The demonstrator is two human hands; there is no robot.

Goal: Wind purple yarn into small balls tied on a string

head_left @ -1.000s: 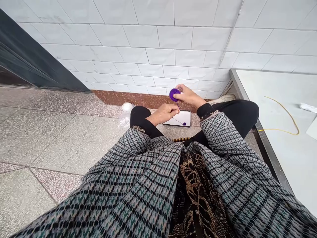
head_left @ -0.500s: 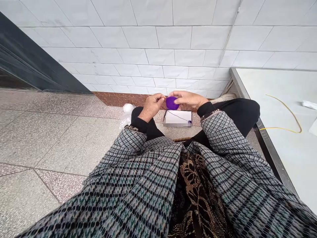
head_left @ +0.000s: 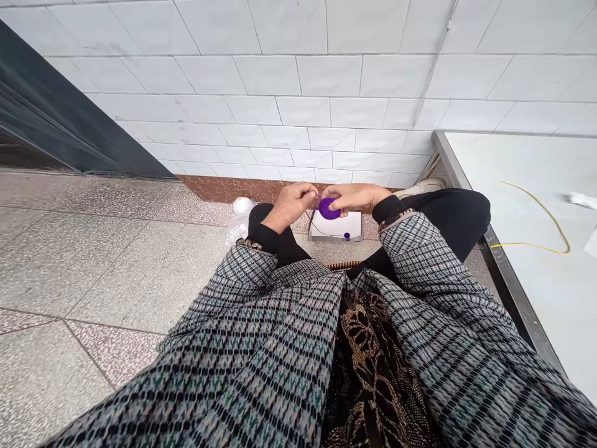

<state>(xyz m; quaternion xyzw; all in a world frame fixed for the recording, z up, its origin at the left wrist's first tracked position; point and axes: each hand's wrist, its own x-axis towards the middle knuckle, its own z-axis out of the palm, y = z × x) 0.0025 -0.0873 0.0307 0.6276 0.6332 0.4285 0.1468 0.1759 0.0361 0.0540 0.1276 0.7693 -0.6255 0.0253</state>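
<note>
A round, purple, ribbed piece [head_left: 329,209], yarn-like in look, is gripped between the thumb and fingers of my right hand [head_left: 357,197]. Close by its left edge, my left hand [head_left: 295,204] is closed in a pinch. Something thin seems to be at its fingertips, too small to make out. Below both hands, an open white box [head_left: 336,229] holds a small purple ball [head_left: 347,235]. A dark thread [head_left: 321,233] runs from that ball across the box and up toward my hands.
A clear plastic bag with something white [head_left: 240,218] lies on the floor at left. To the right stands a metal-edged white table [head_left: 522,205], with a yellow cord [head_left: 555,224] on it. A tiled wall [head_left: 303,112] rises ahead, beside a dark panel [head_left: 69,106].
The left hand has turned slightly and shifted beside the purple piece. That piece has moved a little right and down. The small ball in the box has moved left, and the thread hangs differently.
</note>
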